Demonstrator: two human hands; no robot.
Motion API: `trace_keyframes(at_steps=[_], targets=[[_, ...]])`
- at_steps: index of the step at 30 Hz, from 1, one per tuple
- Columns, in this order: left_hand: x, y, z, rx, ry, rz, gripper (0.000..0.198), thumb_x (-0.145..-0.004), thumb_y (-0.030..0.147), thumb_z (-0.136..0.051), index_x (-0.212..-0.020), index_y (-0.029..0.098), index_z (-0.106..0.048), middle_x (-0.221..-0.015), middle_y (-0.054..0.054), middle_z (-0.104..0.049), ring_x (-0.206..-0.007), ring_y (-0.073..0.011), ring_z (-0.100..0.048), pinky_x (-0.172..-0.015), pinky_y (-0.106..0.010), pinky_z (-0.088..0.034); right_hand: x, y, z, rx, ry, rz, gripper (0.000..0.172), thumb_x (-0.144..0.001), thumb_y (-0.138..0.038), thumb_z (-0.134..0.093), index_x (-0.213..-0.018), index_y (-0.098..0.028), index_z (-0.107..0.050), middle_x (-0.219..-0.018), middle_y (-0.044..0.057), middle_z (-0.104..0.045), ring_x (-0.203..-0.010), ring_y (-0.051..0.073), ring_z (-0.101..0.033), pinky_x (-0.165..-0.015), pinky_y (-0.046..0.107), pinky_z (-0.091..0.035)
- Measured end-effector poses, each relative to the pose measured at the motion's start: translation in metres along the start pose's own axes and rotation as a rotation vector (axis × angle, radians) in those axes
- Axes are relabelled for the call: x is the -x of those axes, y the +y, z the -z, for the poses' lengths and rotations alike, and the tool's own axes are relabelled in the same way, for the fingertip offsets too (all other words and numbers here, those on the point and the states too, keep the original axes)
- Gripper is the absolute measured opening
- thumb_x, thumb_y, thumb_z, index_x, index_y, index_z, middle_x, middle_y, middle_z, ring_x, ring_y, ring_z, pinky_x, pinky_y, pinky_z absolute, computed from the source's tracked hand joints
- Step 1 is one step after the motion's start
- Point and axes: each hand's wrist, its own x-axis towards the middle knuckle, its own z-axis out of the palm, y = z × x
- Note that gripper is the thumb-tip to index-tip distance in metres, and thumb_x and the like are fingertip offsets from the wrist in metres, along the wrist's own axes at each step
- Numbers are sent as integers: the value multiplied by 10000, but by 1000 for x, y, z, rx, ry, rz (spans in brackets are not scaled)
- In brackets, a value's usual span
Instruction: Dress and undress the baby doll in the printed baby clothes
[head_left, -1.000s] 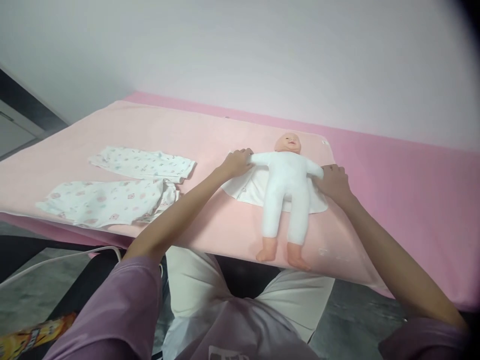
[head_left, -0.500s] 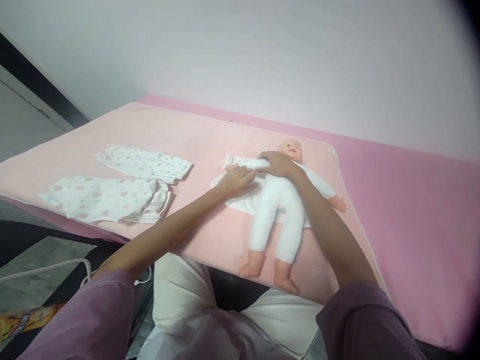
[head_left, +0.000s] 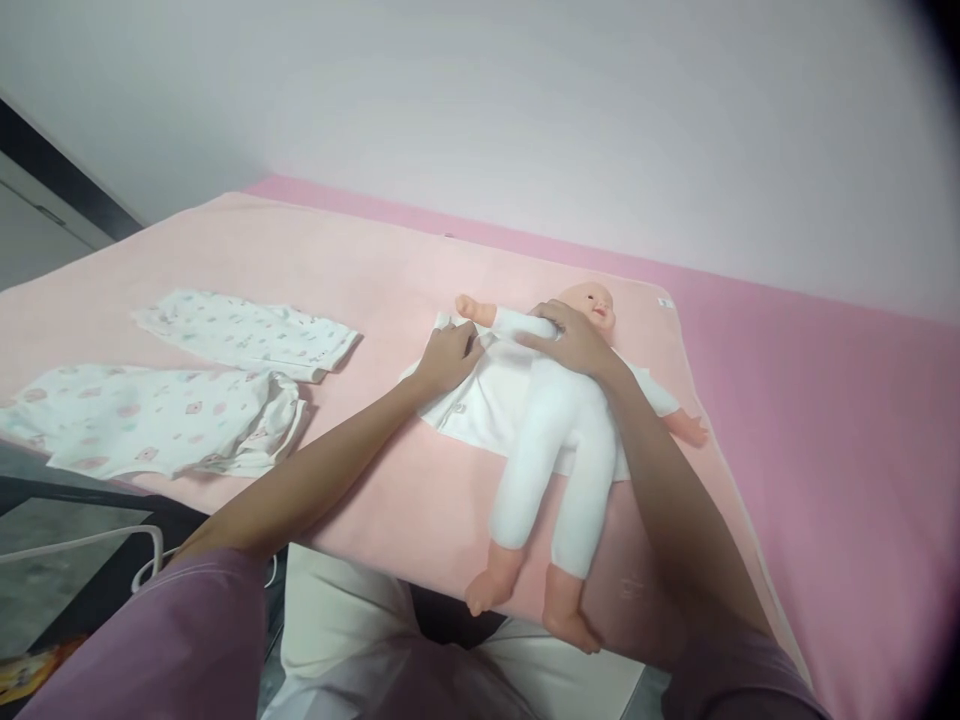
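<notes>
Gripping the doll (head_left: 555, 420) with your right hand (head_left: 571, 338), left hand (head_left: 448, 357) pinching the garment (head_left: 480, 405), you could tug it off the mat (head_left: 360, 265).

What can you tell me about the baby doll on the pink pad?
The doll looks like a baby: bare plastic-looking head, hands and feet, soft white body. It lies on its back, arms spread, feet at the near edge of the pink pad. An open white garment lies under its trunk. The right hand grips its upper arm; the left hand touches the garment beside that arm.
</notes>
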Motion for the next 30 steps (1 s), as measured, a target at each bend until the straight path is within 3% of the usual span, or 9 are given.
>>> trace_keyframes(at_steps=[5,9,12,15,17,20,23,27,30], targets=[[1,-8,5,322,101,176,194,-1053,335,-412,-879,251,-433,-785,1,-583,-734,-197,-558,-698,-348,-418,-6,5,-5,56,-25,-15,232,-828,-422,-695,-805,-248,-542,-939,33,-629,-844,240,-566,-767,372,-443],[2,-8,9,427,158,173,191,-1060,324,-390,-884,251,-393,-793,7,-547,-744,-182,-532,-699,-329,-423,-12,-6,-9,116,-139,-82,224,-810,-410,-681,-774,-237,-543,-845,3,-623,-769,208,-540,-686,338,-381],[4,-4,13,384,179,92,181,-1073,332,-366,-915,252,-401,-837,-15,-576,-798,-204,-549,-773,-357,-450,-26,-17,-22,203,-214,-135,294,-836,-526,-711,-823,-239,-650,-836,11,-683,-779,227,-592,-686,340,-394],[8,2,16,199,155,-3,172,-1066,343,-405,-935,246,-460,-941,-63,-631,-959,-257,-576,-949,-433,-440,-39,-29,-37,297,-167,-175,398,-865,-624,-714,-917,-231,-750,-948,73,-767,-861,281,-662,-728,373,-453],[10,6,17,85,140,-30,146,-1051,356,-451,-978,242,-508,-1067,-103,-649,-1086,-300,-560,-1023,-473,-409,-38,-35,-39,347,-101,-167,408,-924,-600,-663,-992,-215,-779,-1056,117,-784,-953,314,-685,-808,413,-497],[9,8,17,32,147,-45,207,-1037,391,-499,-1154,226,-544,-1279,-144,-622,-1229,-329,-515,-1071,-478,-397,-7,-36,-17,367,47,-123,368,-1018,-455,-516,-1140,-212,-764,-1194,137,-763,-1113,339,-675,-971,490,-516],[3,7,15,47,104,-108,369,-1067,430,-450,-1334,189,-531,-1418,-151,-598,-1331,-313,-489,-1135,-457,-376,50,-20,22,405,158,-192,410,-960,-334,-515,-1311,-241,-705,-1321,134,-714,-1246,376,-628,-1054,575,-506],[-8,6,11,76,-57,-156,481,-1124,419,-254,-1313,180,-626,-1312,-127,-697,-1269,-296,-571,-1124,-449,-394,111,21,60,339,-15,-308,681,-879,-375,-627,-1542,-253,-536,-1521,140,-605,-1339,408,-601,-1068,580,-531],[-15,8,11,91,-78,-129,583,-1132,457,-178,-1173,193,-696,-1147,-123,-741,-1109,-304,-641,-1008,-441,-453,117,39,62,253,-30,-312,622,-915,-458,-619,-1504,-272,-550,-1497,120,-633,-1278,391,-648,-1025,547,-559]])
